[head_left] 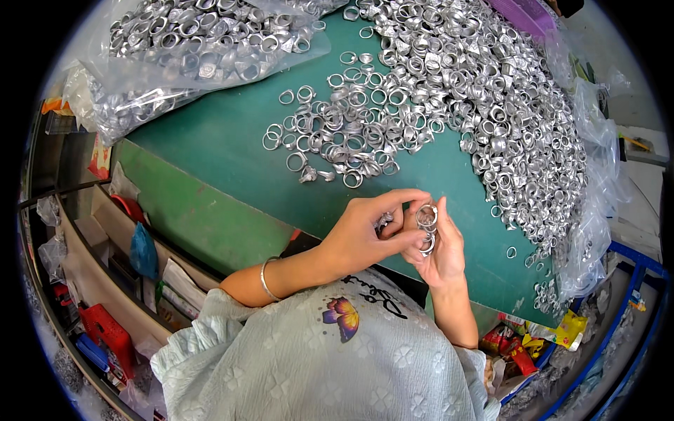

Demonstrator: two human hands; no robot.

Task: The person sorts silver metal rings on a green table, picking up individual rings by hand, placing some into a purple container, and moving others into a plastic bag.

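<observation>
Head view: both hands work silver rings above the green table.
My left hand pinches one ring; my right hand cups several, kept clear of the loose pile.

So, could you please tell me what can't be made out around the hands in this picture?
- Head view: left hand covers whatever small metal piece it pinches.
- Rings in the right hand: stacked, too small to count.
- Clear bag of rings: cut off by the top edge.

Shiny metal rings; matt green tabletop; glossy clear plastic bags.
</observation>
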